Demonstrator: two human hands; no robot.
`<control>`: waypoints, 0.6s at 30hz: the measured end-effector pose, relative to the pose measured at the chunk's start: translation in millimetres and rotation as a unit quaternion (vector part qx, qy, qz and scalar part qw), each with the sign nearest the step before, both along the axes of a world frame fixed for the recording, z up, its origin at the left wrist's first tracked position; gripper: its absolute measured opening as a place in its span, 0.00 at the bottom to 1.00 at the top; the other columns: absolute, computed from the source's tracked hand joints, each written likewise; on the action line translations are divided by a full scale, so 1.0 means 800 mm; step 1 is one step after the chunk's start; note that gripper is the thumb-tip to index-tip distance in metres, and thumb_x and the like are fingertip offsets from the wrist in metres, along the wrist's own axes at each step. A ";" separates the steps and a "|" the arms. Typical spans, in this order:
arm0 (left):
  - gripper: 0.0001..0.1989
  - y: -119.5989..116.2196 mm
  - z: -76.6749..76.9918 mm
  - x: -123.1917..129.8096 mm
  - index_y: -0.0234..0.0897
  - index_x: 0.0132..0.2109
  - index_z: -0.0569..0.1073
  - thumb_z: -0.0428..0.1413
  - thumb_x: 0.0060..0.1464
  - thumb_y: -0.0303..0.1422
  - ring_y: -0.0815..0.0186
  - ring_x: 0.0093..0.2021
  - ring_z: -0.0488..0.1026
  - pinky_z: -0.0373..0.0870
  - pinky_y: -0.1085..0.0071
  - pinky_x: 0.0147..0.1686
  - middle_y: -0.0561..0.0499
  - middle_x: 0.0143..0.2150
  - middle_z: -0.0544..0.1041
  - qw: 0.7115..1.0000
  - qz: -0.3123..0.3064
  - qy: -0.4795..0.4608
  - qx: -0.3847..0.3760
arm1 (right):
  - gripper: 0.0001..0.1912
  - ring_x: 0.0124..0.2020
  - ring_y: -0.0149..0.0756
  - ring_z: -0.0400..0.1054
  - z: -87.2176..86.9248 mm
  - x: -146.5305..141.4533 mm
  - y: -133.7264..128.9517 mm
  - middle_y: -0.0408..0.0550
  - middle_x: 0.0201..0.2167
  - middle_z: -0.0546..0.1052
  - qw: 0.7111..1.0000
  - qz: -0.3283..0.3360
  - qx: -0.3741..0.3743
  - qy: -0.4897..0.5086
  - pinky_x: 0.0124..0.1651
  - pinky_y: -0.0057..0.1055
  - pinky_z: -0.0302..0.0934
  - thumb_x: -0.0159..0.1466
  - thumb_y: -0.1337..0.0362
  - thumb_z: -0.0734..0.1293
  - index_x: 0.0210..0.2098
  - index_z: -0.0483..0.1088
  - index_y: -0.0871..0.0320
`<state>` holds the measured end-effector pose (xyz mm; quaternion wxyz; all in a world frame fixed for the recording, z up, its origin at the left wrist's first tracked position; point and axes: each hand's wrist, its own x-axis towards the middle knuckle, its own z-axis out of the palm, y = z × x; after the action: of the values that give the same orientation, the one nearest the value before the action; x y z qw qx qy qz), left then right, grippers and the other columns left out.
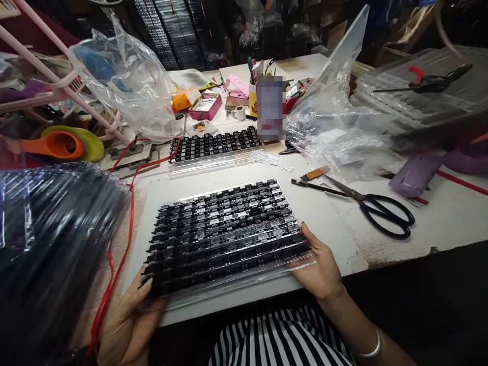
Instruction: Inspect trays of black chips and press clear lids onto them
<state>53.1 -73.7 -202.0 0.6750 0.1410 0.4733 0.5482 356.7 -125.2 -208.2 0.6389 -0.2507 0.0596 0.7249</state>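
A clear plastic tray (pixel 244 282) filled with rows of small black plastic parts (pixel 229 229) lies between my two hands, over a white board on the table. My left hand (pixel 127 315) grips its near left corner, thumb on top and fingers underneath. On the right side, my right hand (pixel 318 264) holds the tray's edge, its thumb along the rim and the other fingers partly hidden below. Further back, a second clear tray (pixel 213 165) carries similar black parts.
Black-handled scissors (pixel 385 213), a black pen (pixel 318 188) and an orange cutter (pixel 314 174) lie to the right. A large stack of black strips in plastic (pixel 49 244) stands at left, beside red string (pixel 131 218). Crumpled clear bags (pixel 335 127) and a pink box (pixel 206 108) are behind.
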 end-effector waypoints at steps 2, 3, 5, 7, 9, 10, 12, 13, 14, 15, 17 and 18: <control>0.28 0.000 0.001 0.001 0.48 0.60 0.66 0.52 0.52 0.22 0.61 0.50 0.74 0.67 0.63 0.55 0.52 0.49 0.78 1.000 -0.003 0.002 0.006 | 0.16 0.49 0.39 0.71 -0.001 0.000 0.000 0.46 0.46 0.78 1.000 0.004 0.001 -0.006 0.59 0.46 0.58 0.68 0.59 0.57 0.47 0.74 0.54; 0.28 -0.001 0.002 0.002 0.48 0.60 0.66 0.52 0.52 0.22 0.60 0.51 0.74 0.67 0.62 0.55 0.52 0.49 0.78 1.000 -0.005 0.003 0.007 | 0.16 0.49 0.39 0.71 -0.001 0.000 0.000 0.46 0.46 0.78 1.000 0.005 0.003 -0.010 0.59 0.46 0.58 0.68 0.58 0.58 0.48 0.73 0.53; 0.29 -0.001 0.003 0.004 0.47 0.60 0.66 0.52 0.52 0.22 0.60 0.52 0.73 0.67 0.62 0.55 0.52 0.49 0.78 1.000 -0.005 0.005 0.012 | 0.16 0.48 0.39 0.72 -0.002 0.001 0.000 0.46 0.47 0.78 1.000 0.008 0.006 -0.017 0.59 0.46 0.57 0.68 0.58 0.58 0.49 0.73 0.53; 0.29 -0.002 0.005 0.005 0.48 0.60 0.66 0.52 0.52 0.22 0.60 0.53 0.72 0.66 0.61 0.56 0.52 0.50 0.78 1.000 -0.004 0.006 0.015 | 0.16 0.48 0.38 0.72 -0.001 0.004 -0.002 0.46 0.47 0.78 1.000 0.013 0.006 -0.024 0.60 0.45 0.57 0.68 0.58 0.58 0.50 0.72 0.53; 0.28 -0.001 0.006 0.005 0.48 0.60 0.65 0.52 0.53 0.22 0.60 0.53 0.72 0.65 0.61 0.56 0.53 0.50 0.78 1.000 0.000 0.008 0.012 | 0.16 0.49 0.38 0.71 0.000 0.007 -0.005 0.46 0.48 0.77 0.999 0.025 0.004 -0.024 0.60 0.45 0.57 0.68 0.58 0.58 0.50 0.72 0.54; 0.28 -0.001 0.007 0.005 0.48 0.60 0.65 0.51 0.53 0.23 0.61 0.53 0.72 0.65 0.61 0.56 0.53 0.50 0.78 1.000 0.004 0.008 0.007 | 0.17 0.49 0.38 0.71 0.001 0.008 -0.006 0.47 0.48 0.77 0.999 0.031 0.004 -0.020 0.60 0.45 0.57 0.68 0.59 0.58 0.50 0.72 0.54; 0.28 0.000 0.007 0.004 0.49 0.60 0.65 0.51 0.54 0.22 0.62 0.52 0.73 0.66 0.63 0.56 0.54 0.49 0.78 1.000 0.014 0.012 -0.008 | 0.17 0.50 0.38 0.71 0.002 0.010 -0.009 0.47 0.48 0.77 0.999 0.038 0.010 -0.006 0.60 0.45 0.57 0.69 0.60 0.57 0.50 0.72 0.56; 0.28 0.000 0.007 0.004 0.49 0.60 0.65 0.51 0.53 0.22 0.63 0.52 0.73 0.66 0.64 0.55 0.54 0.49 0.78 1.000 0.018 0.015 -0.016 | 0.17 0.50 0.38 0.70 0.003 0.011 -0.010 0.47 0.49 0.77 0.999 0.038 0.015 0.002 0.60 0.44 0.56 0.69 0.61 0.56 0.50 0.72 0.56; 0.28 0.001 0.007 0.003 0.49 0.60 0.66 0.51 0.53 0.22 0.64 0.52 0.73 0.67 0.66 0.55 0.55 0.50 0.78 0.999 0.020 0.018 -0.024 | 0.17 0.50 0.37 0.70 0.003 0.011 -0.010 0.47 0.49 0.77 0.999 0.037 0.020 0.010 0.61 0.44 0.56 0.69 0.62 0.56 0.50 0.72 0.56; 0.28 0.001 0.007 0.003 0.49 0.59 0.66 0.51 0.53 0.22 0.64 0.52 0.73 0.68 0.68 0.54 0.55 0.50 0.78 0.999 0.021 0.022 -0.031 | 0.17 0.51 0.37 0.70 0.003 0.011 -0.010 0.47 0.49 0.77 0.999 0.036 0.023 0.016 0.61 0.44 0.56 0.69 0.62 0.55 0.50 0.72 0.56; 0.28 0.002 0.008 0.003 0.48 0.59 0.66 0.51 0.52 0.22 0.65 0.52 0.72 0.69 0.71 0.51 0.55 0.51 0.77 0.998 0.019 0.036 -0.038 | 0.18 0.51 0.37 0.69 0.002 0.010 -0.008 0.47 0.49 0.77 0.999 0.032 0.026 0.023 0.61 0.43 0.56 0.70 0.62 0.55 0.49 0.73 0.56; 0.28 0.003 0.008 0.004 0.48 0.59 0.66 0.51 0.52 0.22 0.65 0.53 0.72 0.70 0.72 0.51 0.55 0.52 0.77 0.998 0.017 0.044 -0.039 | 0.18 0.51 0.37 0.69 0.002 0.010 -0.006 0.47 0.48 0.77 0.999 0.031 0.025 0.024 0.61 0.44 0.55 0.70 0.62 0.55 0.48 0.73 0.57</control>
<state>56.3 -71.6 -195.4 0.6492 0.1302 0.5256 0.5342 364.6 -130.2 -207.0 0.6209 -0.2183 0.0489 0.7513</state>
